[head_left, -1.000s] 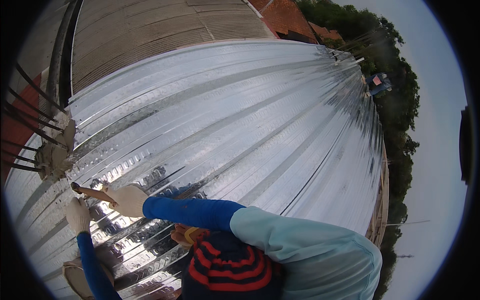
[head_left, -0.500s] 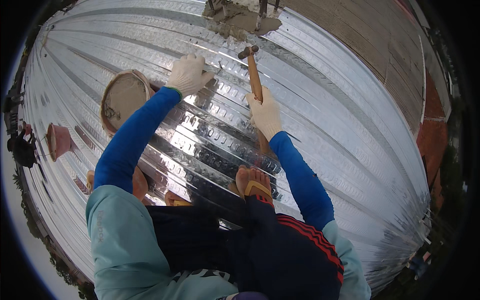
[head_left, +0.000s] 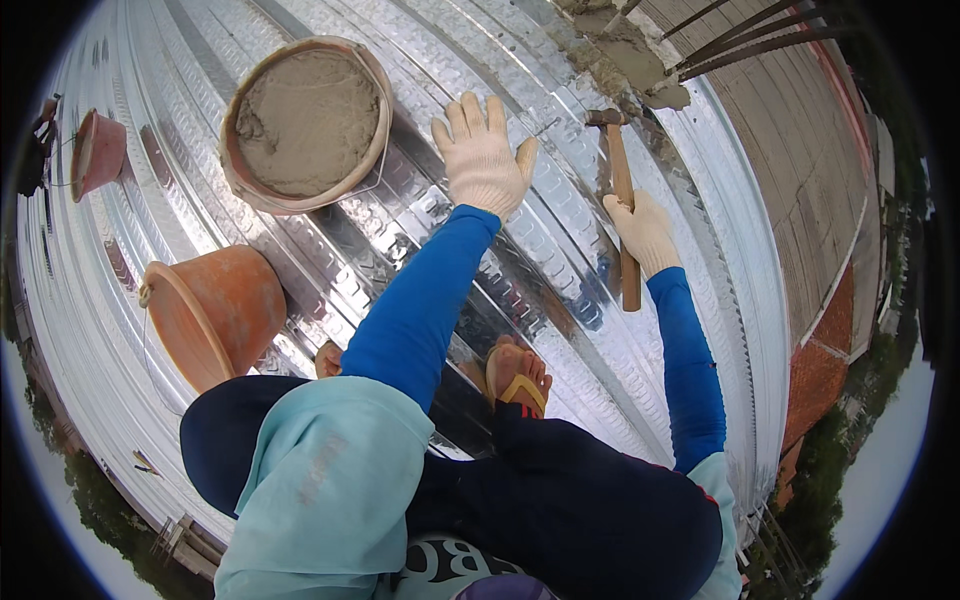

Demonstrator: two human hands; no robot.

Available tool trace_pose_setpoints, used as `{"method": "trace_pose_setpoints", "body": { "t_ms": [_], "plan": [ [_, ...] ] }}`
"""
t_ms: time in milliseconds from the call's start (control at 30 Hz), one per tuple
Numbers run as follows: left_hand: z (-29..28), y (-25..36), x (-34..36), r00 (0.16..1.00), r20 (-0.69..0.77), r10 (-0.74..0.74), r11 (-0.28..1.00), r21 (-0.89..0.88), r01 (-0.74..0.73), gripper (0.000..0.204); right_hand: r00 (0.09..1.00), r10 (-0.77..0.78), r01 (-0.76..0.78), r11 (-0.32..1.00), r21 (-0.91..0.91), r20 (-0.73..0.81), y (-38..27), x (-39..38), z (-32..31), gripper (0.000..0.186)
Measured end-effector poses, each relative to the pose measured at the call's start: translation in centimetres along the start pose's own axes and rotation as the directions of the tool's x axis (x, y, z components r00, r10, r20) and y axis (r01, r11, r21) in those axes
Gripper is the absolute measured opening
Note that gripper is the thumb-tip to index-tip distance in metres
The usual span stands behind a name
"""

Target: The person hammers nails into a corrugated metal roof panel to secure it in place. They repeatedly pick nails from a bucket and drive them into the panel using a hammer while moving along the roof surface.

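My left hand (head_left: 484, 160), in a white knitted glove, is stretched over the shiny ribbed metal decking (head_left: 390, 215) with its fingers spread and nothing in it. Whether the palm touches the metal I cannot tell. My right hand (head_left: 645, 232), gloved too, is wrapped round the wooden handle of a hammer (head_left: 621, 165). The dark hammer head points away from me, low over the decking near a strip of spilled concrete. A thin dark bit, too small to name, lies between the left hand and the hammer head.
Left of my hand stands a bucket (head_left: 232, 150) full of wet concrete. An orange bucket (head_left: 230, 305) lies tipped by my foot, and a pink bucket (head_left: 98, 155) is farther left, beside a partly visible person. Steel bars (head_left: 750, 42) rise from wet concrete (head_left: 630, 55) at the far right.
My view has shifted left, bringing the buckets further into sight. My left hand has turned and its fingers have spread. The hammer stays in my right hand, its head close to the decking.
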State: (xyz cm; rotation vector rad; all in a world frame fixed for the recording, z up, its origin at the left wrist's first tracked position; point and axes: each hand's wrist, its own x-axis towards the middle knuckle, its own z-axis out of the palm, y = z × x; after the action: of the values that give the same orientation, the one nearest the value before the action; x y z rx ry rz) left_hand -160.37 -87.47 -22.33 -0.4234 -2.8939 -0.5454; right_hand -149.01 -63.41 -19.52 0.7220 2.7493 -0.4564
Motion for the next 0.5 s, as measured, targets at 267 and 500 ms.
{"method": "trace_pose_setpoints", "body": {
  "t_ms": [267, 500],
  "plan": [
    [-1.3, -1.1, 0.6, 0.995, 0.096, -0.033, 0.994, -0.101, 0.043, 0.081, 0.867, -0.498, 0.472, 0.799, -0.372, 0.030, -9.6, 6.2, -4.3, 0.046],
    [-0.6, -1.1, 0.8, 0.999, 0.005, -0.048, 0.987, -0.154, 0.048, 0.076, 0.750, -0.561, 0.659, 0.593, -0.463, 0.350, -13.1, 11.4, -3.3, 0.028]
  ]
}}
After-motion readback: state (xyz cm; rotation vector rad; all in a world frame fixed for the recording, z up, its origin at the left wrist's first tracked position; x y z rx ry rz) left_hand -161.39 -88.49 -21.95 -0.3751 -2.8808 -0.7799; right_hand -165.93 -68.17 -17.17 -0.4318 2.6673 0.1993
